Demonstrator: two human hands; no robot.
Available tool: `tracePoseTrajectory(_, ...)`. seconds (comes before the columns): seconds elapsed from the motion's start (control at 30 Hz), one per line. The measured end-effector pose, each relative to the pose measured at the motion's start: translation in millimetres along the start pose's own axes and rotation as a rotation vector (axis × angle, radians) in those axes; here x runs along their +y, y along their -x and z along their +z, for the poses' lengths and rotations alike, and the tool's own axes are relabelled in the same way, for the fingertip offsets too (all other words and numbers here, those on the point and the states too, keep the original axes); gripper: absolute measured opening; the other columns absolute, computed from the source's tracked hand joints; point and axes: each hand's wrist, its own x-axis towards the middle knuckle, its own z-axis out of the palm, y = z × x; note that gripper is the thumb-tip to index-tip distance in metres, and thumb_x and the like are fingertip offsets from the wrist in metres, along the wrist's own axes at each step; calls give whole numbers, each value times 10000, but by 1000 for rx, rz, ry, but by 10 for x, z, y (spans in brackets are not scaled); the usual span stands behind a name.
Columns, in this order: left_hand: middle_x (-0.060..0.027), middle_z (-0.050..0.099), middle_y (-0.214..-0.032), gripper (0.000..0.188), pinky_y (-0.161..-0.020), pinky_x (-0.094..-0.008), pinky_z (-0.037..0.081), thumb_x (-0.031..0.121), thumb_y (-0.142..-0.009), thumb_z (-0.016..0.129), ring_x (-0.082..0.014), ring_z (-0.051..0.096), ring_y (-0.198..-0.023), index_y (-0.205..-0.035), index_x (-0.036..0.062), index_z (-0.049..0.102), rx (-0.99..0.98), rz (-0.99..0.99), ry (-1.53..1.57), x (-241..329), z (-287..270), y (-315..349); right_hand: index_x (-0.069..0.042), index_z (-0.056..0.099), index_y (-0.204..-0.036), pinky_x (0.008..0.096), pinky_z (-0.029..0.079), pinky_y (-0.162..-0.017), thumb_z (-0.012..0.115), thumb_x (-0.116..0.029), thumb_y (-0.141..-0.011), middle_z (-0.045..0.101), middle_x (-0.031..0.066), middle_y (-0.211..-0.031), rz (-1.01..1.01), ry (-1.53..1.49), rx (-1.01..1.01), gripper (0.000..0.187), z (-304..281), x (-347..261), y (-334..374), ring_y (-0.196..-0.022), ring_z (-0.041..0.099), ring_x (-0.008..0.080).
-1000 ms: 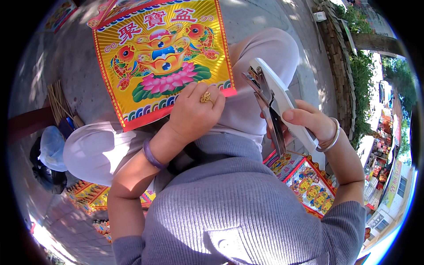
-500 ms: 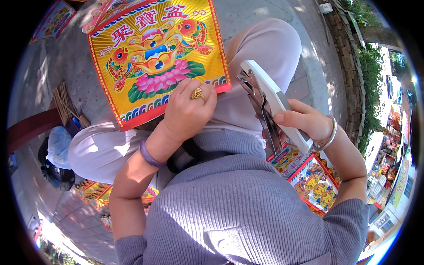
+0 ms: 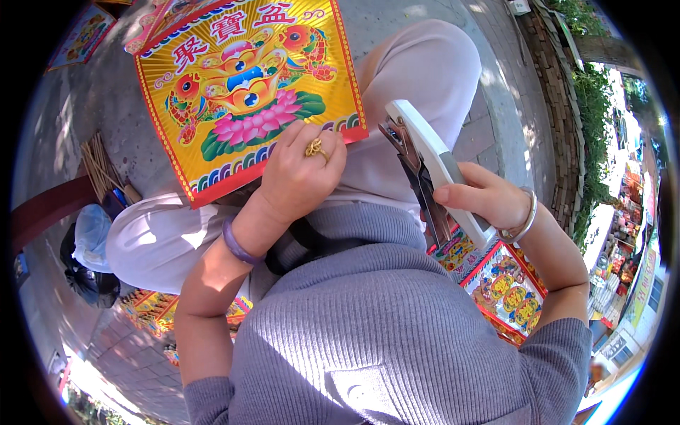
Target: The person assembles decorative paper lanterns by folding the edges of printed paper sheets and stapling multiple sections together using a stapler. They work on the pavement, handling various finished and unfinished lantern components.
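Observation:
A yellow paper panel with a red border, printed with a pink lotus, two fish and a gold ingot, leans across my lap. My left hand, wearing a gold ring, is closed on its lower edge; the fingertips are hidden behind the fist. To the right, my right hand is wrapped round a white and grey stapler. Its jaws gape apart, with the metal lower arm swung down on the left. The stapler's front end is near the panel's lower right corner, not touching it.
My crossed legs lie under the panel. More printed paper pieces rest on the ground at my right, and others at my left. Thin sticks and plastic bags are at the left. A brick edge runs along the right.
The panel has shifted slightly up and left, with my left hand still on it. The stapler stays almost in place in my right hand.

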Motion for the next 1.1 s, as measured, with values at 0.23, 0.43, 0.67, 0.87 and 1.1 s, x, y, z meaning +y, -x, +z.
tracePoseTrajectory(0.23, -86, 511, -751, 215, -679, -360, 444, 41, -664, 594, -244, 526, -736, -864, -31, 623, -23, -17, -4, 27, -7, 18, 11, 570, -931, 254, 465, -620, 567, -322, -858, 604, 50, -781, 62, 79, -13, 341, 34, 26, 41, -694, 575, 109)
tracePoseTrajectory(0.43, -85, 511, -752, 219, -684, -360, 443, 41, -667, 592, -244, 524, -736, -870, -34, 625, -23, -28, -6, 40, 15, 30, 13, 557, -939, 276, 461, -664, 568, -334, -854, 595, 48, -799, 71, 257, -33, 358, 128, -18, -15, -748, 552, 110)
tracePoseTrajectory(0.67, -85, 518, -759, 225, -685, -363, 447, 44, -666, 592, -244, 529, -744, -877, -28, 624, -4, -31, 15, 33, 14, 39, 9, 555, -946, 276, 454, -663, 571, -352, -848, 591, 48, -803, 51, 308, -46, 374, 210, -77, -125, -751, 538, 106)
tracePoseTrajectory(0.87, -78, 512, -731, 134, -690, -355, 457, 58, -670, 586, -232, 537, -759, -793, 19, 551, 21, -48, 51, 49, 8, 37, 12, 559, -940, 273, 455, -646, 571, -382, -841, 590, 50, -799, 125, 292, -26, 405, 286, -129, -179, -737, 540, 110)
tracePoseTrajectory(1.1, -49, 478, -644, 89, -667, -328, 457, 63, -683, 576, -203, 542, -721, -713, 59, 492, 109, 1, 35, 31, 45, 58, 20, 578, -926, 277, 454, -638, 554, -411, -843, 588, 60, -793, 117, 335, -9, 440, 346, -153, -282, -724, 543, 117)
